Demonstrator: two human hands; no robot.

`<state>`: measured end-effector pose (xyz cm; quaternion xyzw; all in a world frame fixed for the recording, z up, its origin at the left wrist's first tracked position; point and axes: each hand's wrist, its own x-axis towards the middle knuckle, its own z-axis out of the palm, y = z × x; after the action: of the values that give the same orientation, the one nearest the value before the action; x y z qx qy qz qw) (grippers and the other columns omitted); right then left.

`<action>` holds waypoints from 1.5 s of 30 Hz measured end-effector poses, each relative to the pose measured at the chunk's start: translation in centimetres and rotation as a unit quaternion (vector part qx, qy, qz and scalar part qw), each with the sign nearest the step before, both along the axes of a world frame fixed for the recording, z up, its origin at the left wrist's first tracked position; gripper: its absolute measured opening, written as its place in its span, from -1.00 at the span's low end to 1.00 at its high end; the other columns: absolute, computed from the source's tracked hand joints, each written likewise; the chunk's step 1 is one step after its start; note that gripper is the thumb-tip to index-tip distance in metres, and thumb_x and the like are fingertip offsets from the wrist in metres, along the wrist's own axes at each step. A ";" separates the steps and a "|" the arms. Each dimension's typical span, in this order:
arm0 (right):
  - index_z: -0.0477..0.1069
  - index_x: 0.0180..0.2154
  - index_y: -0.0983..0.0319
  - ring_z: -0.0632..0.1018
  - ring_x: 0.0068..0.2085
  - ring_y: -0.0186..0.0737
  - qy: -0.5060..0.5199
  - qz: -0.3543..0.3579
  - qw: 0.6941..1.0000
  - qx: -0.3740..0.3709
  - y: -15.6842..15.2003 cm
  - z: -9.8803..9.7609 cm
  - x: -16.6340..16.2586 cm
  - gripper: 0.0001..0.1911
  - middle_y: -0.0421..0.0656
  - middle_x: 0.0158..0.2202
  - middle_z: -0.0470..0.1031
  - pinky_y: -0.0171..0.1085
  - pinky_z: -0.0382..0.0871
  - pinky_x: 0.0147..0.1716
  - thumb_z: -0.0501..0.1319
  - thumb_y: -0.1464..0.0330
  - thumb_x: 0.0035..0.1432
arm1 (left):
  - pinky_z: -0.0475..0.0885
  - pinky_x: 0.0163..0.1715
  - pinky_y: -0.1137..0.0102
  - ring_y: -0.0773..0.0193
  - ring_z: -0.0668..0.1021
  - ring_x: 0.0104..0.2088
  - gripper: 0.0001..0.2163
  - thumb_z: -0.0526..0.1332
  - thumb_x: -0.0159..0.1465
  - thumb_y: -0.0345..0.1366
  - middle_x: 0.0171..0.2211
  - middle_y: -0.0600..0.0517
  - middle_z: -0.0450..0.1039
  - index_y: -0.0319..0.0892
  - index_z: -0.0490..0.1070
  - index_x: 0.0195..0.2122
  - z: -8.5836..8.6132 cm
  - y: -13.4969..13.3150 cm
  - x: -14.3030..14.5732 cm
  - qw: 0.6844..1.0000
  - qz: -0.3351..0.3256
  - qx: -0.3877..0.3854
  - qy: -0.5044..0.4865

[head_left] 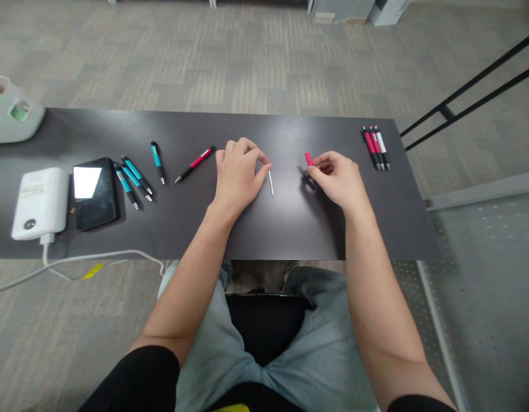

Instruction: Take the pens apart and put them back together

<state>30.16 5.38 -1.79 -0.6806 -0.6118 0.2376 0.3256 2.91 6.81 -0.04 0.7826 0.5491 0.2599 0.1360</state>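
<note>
My left hand (242,173), near the middle of the dark table, pinches a thin silver pen refill (271,184) between thumb and forefinger; its lower end points toward me. To the right, my right hand (339,176) grips a red pen barrel (308,158), whose upper end sticks out past the fingertips. The rest of that barrel is hidden by the fingers. The two hands are apart, just above the tabletop. Left of my left hand lies a red and black pen (196,164), slanted and not touched.
Several teal and black pens (138,174) lie on the left, beside a black phone-like device (96,194) and a white power bank (41,203) with a cable. At the right end lie two red pens (370,147) and a white one (382,147). A pale container (15,123) stands far left.
</note>
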 end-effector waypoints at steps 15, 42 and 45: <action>0.61 0.17 0.08 0.68 -0.18 0.14 -0.081 0.076 0.994 0.002 -0.6 -0.1 -2.3 -0.56 -0.08 -0.23 0.74 0.04 0.54 0.00 0.43 0.34 0.26 | 0.29 0.43 -0.37 -0.46 0.54 0.35 -0.90 0.45 0.54 -0.31 0.18 -0.25 0.65 -0.07 0.69 -0.18 -0.5 -1.4 3.9 0.999 0.008 -0.035 0.020; 0.58 -0.08 0.08 0.70 -0.03 0.10 -0.112 -0.022 0.993 0.012 -1.2 0.1 0.0 -0.75 0.00 -0.03 0.76 0.03 0.57 0.09 0.38 0.06 0.58 | 0.51 0.21 -0.03 -0.14 0.70 0.07 -0.90 0.54 0.50 -0.29 0.14 -0.11 0.73 0.00 0.72 -0.01 -0.3 0.5 -0.2 0.999 0.002 -0.005 -0.040; 0.59 -0.07 0.08 0.71 0.04 0.16 -0.148 0.003 0.989 0.000 -1.9 0.8 -2.1 -0.71 0.03 0.06 0.74 0.02 0.57 0.06 0.53 0.05 0.48 | 0.48 0.31 -0.14 -0.30 0.67 0.25 -0.85 0.52 0.54 -0.33 0.23 -0.21 0.71 -0.05 0.74 0.10 0.1 -1.1 3.2 0.999 -0.010 -0.016 0.033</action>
<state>28.09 3.50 -0.99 -0.7063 -0.6553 0.1357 0.2310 6.09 5.69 0.03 0.7941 0.5495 0.2233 0.1328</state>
